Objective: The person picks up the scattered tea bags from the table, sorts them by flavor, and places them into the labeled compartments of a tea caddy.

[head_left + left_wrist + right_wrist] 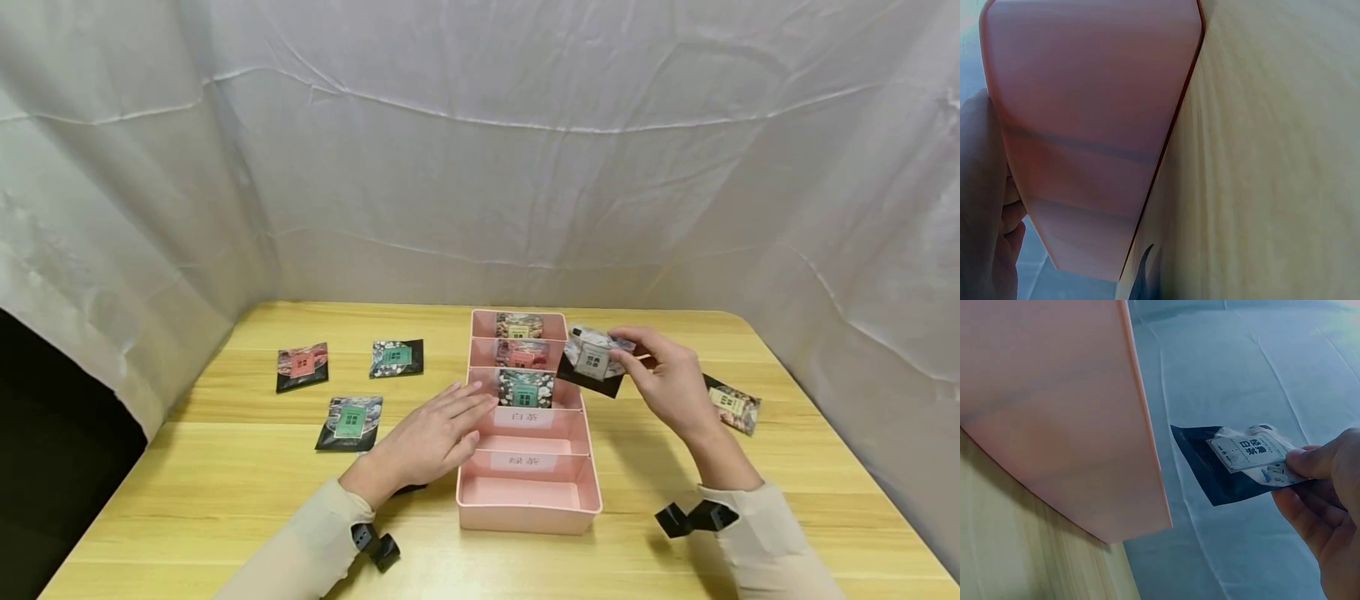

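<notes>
One white-labelled packet (592, 360) is held above the table (225, 483), just right of one pink five-compartment box (528, 520). The right hand (667, 379) pinches its right edge. Dark end points near and slightly left; long axis runs roughly near-far. The left hand (431, 437), fingers extended, rests at the box's left rim. Three boxed packets (525, 389) occupy the far compartments; four left-side packets (350, 420), one mostly hidden, and one right-side packet (733, 407) lie outside.
</notes>
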Demonstrator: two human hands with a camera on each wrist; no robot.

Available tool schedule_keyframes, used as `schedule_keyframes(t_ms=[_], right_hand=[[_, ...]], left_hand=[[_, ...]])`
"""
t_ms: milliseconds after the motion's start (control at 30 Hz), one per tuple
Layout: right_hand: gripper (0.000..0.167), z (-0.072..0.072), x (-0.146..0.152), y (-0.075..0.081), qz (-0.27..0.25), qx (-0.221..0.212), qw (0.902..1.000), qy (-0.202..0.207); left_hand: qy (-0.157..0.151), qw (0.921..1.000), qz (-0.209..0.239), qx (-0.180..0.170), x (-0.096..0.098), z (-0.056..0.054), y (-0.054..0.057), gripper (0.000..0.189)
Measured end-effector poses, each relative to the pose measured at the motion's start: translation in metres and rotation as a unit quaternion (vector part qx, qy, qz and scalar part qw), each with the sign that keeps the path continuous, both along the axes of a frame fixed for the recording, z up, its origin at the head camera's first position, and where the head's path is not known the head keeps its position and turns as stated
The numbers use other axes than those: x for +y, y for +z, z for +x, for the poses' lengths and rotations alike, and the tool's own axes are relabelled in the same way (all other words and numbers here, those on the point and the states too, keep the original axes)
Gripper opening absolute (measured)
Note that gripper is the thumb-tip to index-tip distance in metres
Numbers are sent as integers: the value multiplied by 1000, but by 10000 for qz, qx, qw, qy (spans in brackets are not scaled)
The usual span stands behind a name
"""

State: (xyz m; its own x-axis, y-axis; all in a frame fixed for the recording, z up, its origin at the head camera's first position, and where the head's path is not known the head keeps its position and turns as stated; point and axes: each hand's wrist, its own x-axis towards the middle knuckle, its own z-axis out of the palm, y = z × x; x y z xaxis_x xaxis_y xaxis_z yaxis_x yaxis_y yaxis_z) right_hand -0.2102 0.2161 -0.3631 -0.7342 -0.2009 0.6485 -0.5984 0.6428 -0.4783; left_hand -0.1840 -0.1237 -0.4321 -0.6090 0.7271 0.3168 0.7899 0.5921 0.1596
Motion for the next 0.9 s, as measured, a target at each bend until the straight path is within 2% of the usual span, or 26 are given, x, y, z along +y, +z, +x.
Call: schedule_keyframes(t_ms=[267, 567, 900], right_hand=[[28, 5, -11, -2, 30, -240, 9997, 99], [25, 8, -22, -5, -187, -417, 9979, 452], [24, 16, -31, -3, -331, -681, 9954, 592]], left_hand=[[21, 10000, -39, -30, 0, 0, 0, 49], [-2, 10000, 1, 76, 0, -1, 0, 49], [19, 10000, -22, 95, 0, 0, 1, 49]])
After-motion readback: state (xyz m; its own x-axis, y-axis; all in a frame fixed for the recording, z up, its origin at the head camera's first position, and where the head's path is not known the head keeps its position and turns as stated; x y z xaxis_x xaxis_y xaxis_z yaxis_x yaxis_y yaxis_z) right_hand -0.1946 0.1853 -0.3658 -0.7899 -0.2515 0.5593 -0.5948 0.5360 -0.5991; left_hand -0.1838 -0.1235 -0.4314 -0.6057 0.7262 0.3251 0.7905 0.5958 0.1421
